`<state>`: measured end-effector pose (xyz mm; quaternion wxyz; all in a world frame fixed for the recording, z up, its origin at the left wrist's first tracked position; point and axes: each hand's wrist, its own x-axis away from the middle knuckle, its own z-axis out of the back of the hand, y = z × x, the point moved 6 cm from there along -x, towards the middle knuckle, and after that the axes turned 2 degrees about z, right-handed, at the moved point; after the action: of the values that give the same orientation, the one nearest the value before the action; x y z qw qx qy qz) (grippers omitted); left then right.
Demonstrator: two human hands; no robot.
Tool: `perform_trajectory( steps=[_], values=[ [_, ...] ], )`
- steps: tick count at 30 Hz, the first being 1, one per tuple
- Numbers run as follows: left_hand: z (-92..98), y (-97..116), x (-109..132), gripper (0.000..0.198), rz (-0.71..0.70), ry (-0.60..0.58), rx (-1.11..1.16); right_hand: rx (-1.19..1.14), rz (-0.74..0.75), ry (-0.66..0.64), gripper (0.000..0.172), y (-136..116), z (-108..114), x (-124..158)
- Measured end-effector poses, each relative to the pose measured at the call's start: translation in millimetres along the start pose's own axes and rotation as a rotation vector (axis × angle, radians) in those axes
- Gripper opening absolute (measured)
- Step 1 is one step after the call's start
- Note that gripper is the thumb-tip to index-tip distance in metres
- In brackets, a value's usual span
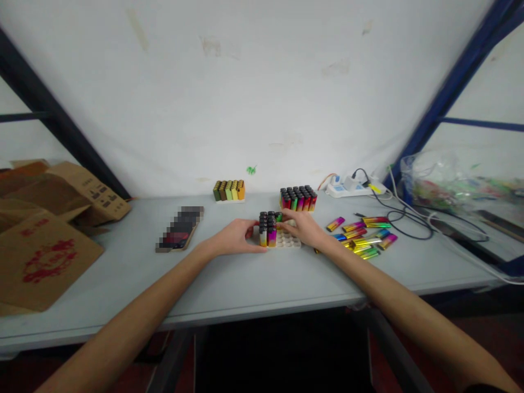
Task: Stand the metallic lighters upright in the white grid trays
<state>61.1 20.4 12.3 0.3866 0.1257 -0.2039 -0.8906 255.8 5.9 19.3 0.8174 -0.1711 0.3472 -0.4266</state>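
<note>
A pale tray with round holes [293, 241] lies on the table between my hands. Several black-topped lighters [268, 232] stand upright in two columns at its left side. My left hand [240, 237] is curved round the left edge of the tray and the lighters, thumb near the front corner. My right hand [301, 225] reaches over the tray from the right, its fingertips closed at a green lighter [279, 216] beside the standing columns. Loose shiny metallic sleeves or lighters [360, 238] lie in a pile right of my right hand.
Behind stand a full block of lighters [298, 198] and a block of yellow and green ones [229, 190]. A phone [180, 229] and cardboard boxes [53, 245] lie left. A power strip [352, 188], cables and a plastic bag [446, 180] are at right.
</note>
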Motion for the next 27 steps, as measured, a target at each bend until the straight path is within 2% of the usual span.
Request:
perform_trajectory(
  steps=[4, 8, 12, 15, 17, 19, 22, 27],
  values=[
    [1.5, 1, 0, 0.062, -0.006, 0.002, -0.012, 0.0, -0.006, -0.082, 0.018, -5, 6, 0],
    [2.2, 3, 1, 0.063, 0.013, -0.004, -0.023, -0.052, 0.017, -0.132, 0.032, 2, 29, 7],
    [2.4, 3, 1, 0.063, 0.007, -0.002, -0.048, 0.199, -0.108, -0.134, 0.017, 38, 73, 20],
    [2.1, 3, 1, 0.063, -0.013, -0.001, -0.049, 0.329, -0.238, -0.158, 0.031, 68, 104, 33],
    [1.9, 3, 1, 0.063, -0.028, 0.002, -0.043, 0.37, -0.33, -0.235, 0.039, 84, 115, 42],
    [1.7, 3, 1, 0.064, -0.035, 0.006, -0.04, 0.377, -0.378, -0.318, 0.039, 92, 119, 48],
    [1.2, 2, 1, 0.065, -0.034, 0.007, -0.042, 0.395, -0.404, -0.405, 0.028, 92, 114, 50],
    [0.7, 2, 1, 0.063, -0.018, -0.003, -0.046, 0.473, -0.352, -0.397, 0.023, 83, 100, 41]
  ],
)
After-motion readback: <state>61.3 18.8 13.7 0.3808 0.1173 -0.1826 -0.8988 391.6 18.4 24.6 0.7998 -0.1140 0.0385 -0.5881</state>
